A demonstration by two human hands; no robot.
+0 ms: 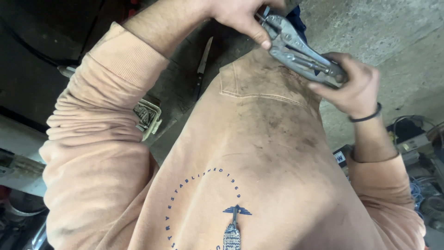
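A pair of grey metal locking pliers [296, 48] is held in front of my peach sweatshirt [259, 153], near the top of the view. My left hand [240, 16] grips the jaw end, thumb pressed on the upper handle. My right hand [354, 88] wraps around the far end of the handles, fingers curled over them. A black band sits on my right wrist. What the jaws hold, if anything, is hidden behind my left hand.
A slim knife-like tool [203, 60] lies on the dark floor beyond my chest. A small open box of metal parts [149, 118] sits beside my left sleeve. Grey concrete floor [379, 23] spreads at upper right. Cables and boxes [416, 148] crowd the right edge.
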